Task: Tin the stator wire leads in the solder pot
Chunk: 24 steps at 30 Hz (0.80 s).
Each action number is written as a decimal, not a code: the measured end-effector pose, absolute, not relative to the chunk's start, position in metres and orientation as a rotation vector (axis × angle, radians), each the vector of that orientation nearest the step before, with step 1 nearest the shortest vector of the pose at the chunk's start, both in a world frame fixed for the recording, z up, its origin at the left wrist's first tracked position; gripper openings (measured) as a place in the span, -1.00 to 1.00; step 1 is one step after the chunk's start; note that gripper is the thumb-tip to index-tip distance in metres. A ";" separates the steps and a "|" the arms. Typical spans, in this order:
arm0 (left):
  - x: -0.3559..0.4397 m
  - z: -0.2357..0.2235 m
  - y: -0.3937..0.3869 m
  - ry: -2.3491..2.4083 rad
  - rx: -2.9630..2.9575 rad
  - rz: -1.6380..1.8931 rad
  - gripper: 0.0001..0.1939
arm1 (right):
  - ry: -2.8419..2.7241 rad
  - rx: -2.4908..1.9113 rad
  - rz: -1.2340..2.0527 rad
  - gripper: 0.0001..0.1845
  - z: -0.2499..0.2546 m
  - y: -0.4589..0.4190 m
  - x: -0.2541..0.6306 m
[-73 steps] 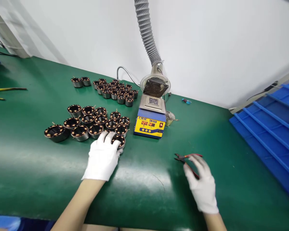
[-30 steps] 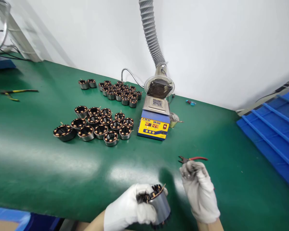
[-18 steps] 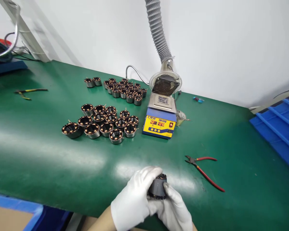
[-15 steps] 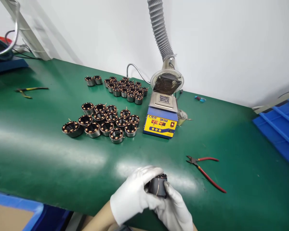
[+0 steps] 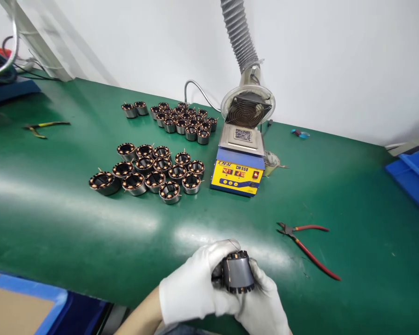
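Between my two white-gloved hands is a motor stator, a dark grey ring with black toothed ends and a thin copper wire along its side. My left hand grips it from the left, thumb and fingers wrapped round it. From the right and below, my right hand is closed on the same stator. The part is held above the front of the green table. Red-handled cutting pliers lie on the table to the right of my hands.
Stators with copper windings stand in a near group and a far group. A yellow and blue solder pot sits under a ribbed exhaust hose. Yellow-handled pliers lie left. Blue bins stand at the right.
The stator has turned in my hands, showing more of its smooth side and lower teeth. Both hands still hold it, slightly further right. The camera view has shifted a little.
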<state>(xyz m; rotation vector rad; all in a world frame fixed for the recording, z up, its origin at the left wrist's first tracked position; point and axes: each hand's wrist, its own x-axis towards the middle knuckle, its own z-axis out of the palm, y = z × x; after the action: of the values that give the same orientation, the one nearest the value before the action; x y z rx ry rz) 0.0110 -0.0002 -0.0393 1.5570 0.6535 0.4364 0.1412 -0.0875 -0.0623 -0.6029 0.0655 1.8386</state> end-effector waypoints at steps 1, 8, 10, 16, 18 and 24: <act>0.014 -0.039 -0.002 0.639 1.593 0.455 -0.32 | 0.072 -0.609 1.832 -0.69 -0.064 -0.088 0.141; 0.031 -0.042 0.003 0.890 0.968 0.664 -0.79 | -0.099 -0.600 1.833 -0.61 -0.068 -0.094 0.140; 0.026 -0.043 0.005 0.934 0.874 0.813 -0.76 | -0.096 -0.570 1.850 -0.57 -0.067 -0.094 0.141; 0.033 -0.028 -0.012 0.949 0.887 0.500 -0.72 | -0.035 -0.674 1.779 -0.75 -0.067 -0.095 0.139; 0.040 -0.027 -0.016 0.980 0.781 0.554 -0.74 | -0.050 -0.712 1.776 -0.71 -0.064 -0.096 0.139; 0.025 -0.048 -0.001 0.922 0.618 1.012 -0.60 | -0.112 -0.595 1.878 -0.55 -0.059 -0.090 0.139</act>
<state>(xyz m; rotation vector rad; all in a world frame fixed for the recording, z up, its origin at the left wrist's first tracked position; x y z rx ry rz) 0.0249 -0.0011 -0.0477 0.6180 0.9221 1.0121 0.1395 -0.0901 -0.0586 -0.5952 -0.1117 1.8781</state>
